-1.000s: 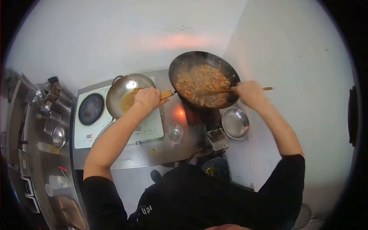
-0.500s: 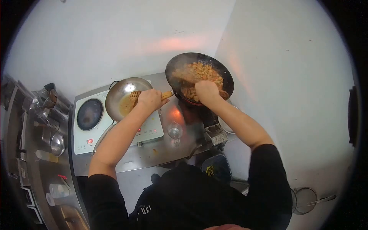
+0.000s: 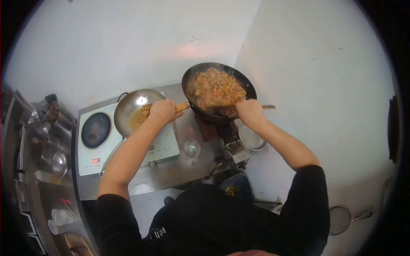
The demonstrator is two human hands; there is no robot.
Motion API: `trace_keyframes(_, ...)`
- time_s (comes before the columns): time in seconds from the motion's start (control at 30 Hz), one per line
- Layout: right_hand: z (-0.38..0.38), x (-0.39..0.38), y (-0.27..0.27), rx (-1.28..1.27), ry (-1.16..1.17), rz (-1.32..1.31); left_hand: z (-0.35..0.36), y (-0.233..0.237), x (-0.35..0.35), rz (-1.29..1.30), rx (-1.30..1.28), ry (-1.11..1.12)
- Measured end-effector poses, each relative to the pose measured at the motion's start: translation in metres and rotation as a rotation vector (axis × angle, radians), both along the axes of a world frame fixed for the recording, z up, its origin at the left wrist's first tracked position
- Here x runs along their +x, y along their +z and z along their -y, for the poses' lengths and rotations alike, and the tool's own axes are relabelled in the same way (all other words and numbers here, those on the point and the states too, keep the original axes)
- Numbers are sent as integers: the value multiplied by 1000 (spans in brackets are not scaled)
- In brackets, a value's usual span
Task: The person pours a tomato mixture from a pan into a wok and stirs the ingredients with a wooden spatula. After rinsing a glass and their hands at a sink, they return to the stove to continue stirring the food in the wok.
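My left hand (image 3: 163,112) is closed round the wooden handle (image 3: 182,106) of the dark wok (image 3: 188,72), which is tilted over the burner. A slotted wooden spatula (image 3: 146,111) lies beneath that hand, over the steel pan (image 3: 128,102). My right hand (image 3: 250,112) grips a wooden utensil (image 3: 269,106) at the wok's right edge; its far part is hidden by the hand and food. Diced orange-brown food (image 3: 218,87) fills much of the wok, blurred at its lower part. A little oily liquid shows in the steel pan.
A white double induction cooker (image 3: 164,147) stands under the steel pan. Nearer me are a clear measuring jug (image 3: 192,148) and a gas burner's metal box (image 3: 237,151). A pale bowl (image 3: 252,136) sits at the right. Utensils in perforated holders (image 3: 63,123) and a steel bowl (image 3: 60,163) are left.
My right hand has moved right and down from over the food to the wok's edge with the utensil. The food has shifted, and the wok is tilted differently.
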State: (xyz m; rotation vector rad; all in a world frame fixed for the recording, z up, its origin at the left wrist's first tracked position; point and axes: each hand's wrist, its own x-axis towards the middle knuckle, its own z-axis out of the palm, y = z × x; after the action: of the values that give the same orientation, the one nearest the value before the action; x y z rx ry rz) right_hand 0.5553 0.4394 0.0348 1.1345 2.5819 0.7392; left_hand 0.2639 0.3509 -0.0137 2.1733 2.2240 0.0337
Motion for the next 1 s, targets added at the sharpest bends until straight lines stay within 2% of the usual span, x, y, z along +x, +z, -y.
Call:
trace_keyframes(0.07, -53, -12, -25, 91, 17, -138, 1, 2, 5, -5, -32, 6)
trace_keyframes(0.27, -91, -22, 36, 147, -40, -200, 1, 5, 4, -14, -50, 56)
trace_keyframes(0.4, -140, -18, -11, 109, -9, -180, -1, 0, 3, -19, -14, 45)
trace_keyframes(0.47, -135, -11, -32, 57, 166, -156, 0, 3, 3, -24, -17, 61)
trace_keyframes(0.5, -122, -7, -23, 54, 163, -154, 0, 5, 4, -28, -18, 65)
trace_keyframes(0.57, -75, 7, 30, -9, 49, -65, -3, 6, 2, -26, -32, 53)
trace_keyframes(0.63, -45, 28, 65, 4, 77, -86, -3, 3, 1, -22, -43, 47)
trace_keyframes(0.73, 1, 48, 80, -56, 35, 45, -2, 4, -1, -24, -8, 31)
trace_keyframes(0.83, -14, 48, 38, 6, -5, 55, -4, 5, -2, -23, -17, 11)
trace_keyframes(0.93, -87, 35, -15, 171, 43, -75, -3, 1, 2, -4, 10, -8)
trace_keyframes(1.0, -111, 25, -10, 205, 90, -117, -2, 8, 3, -22, -34, 17)
